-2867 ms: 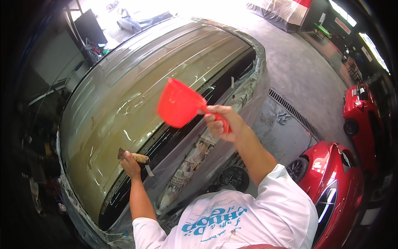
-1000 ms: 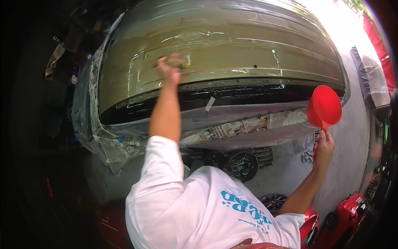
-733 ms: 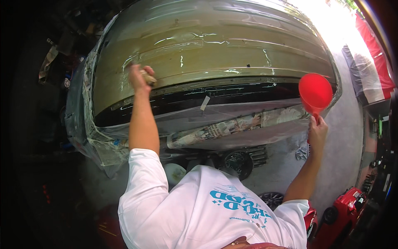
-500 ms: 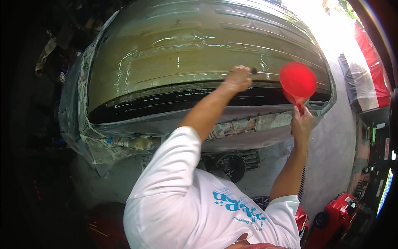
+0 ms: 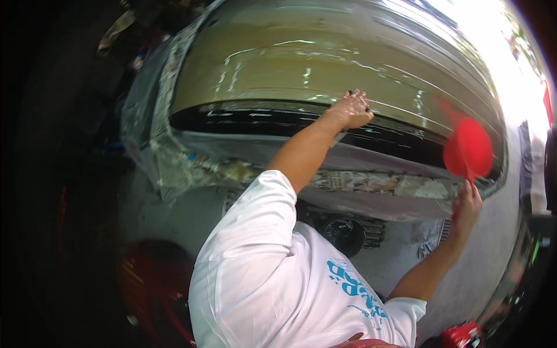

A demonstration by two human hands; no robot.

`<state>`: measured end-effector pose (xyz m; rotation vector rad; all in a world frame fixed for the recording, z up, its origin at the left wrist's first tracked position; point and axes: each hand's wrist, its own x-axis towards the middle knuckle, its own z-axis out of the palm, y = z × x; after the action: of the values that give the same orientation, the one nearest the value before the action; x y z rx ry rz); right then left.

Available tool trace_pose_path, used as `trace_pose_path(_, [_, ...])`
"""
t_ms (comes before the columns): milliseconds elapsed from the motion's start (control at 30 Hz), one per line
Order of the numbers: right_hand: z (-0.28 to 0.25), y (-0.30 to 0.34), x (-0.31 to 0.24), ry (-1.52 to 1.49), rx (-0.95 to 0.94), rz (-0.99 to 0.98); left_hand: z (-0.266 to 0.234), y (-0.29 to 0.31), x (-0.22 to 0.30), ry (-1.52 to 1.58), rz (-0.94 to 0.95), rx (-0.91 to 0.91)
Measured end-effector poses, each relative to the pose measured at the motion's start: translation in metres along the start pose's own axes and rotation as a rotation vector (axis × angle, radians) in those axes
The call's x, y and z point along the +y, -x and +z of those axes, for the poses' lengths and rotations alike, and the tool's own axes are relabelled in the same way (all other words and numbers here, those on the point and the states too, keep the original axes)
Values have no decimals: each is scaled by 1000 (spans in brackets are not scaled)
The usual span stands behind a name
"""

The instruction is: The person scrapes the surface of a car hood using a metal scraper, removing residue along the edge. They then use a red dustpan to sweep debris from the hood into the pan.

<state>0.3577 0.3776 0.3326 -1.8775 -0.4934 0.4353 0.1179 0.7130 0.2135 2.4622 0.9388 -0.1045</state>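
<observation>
The wet, olive-gold roof of a vehicle (image 5: 261,69) curves ahead of me, with a glossy black strip (image 5: 249,120) along its near side. My left hand (image 5: 353,111) is on the roof beside that strip, fingers curled over a small dark block (image 5: 350,93); only bits of the block show, so its kind is unclear. To the right, my right hand (image 5: 466,207) grips the handle of a red water dipper (image 5: 469,148), its round bowl over the roof's near right corner. What is in the bowl cannot be made out.
Plastic sheeting (image 5: 139,113) and taped newspaper (image 5: 342,180) cover the vehicle's sides. Below, a round black tub (image 5: 345,235) stands on the grey concrete floor (image 5: 168,223). Red objects show at the lower left (image 5: 156,284) and lower right (image 5: 464,335). Bright light enters at the upper right.
The view has shifted and tilted. My left hand has come nearer the black strip, with the dark block now mostly covered. The red dipper has moved right and toward me, still in my right hand.
</observation>
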Motion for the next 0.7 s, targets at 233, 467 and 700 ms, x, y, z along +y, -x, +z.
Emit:
trace_pose_path(233, [-40, -9, 26, -102, 48, 20, -38, 132, -210, 115, -535, 334])
trace_pose_path(467, [-42, 19, 3, 315, -44, 3, -84, 232, -294, 179, -804, 762])
trace_pose_path(700, [59, 51, -28, 519, -306, -329, -7, 141, -110, -57, -158, 481])
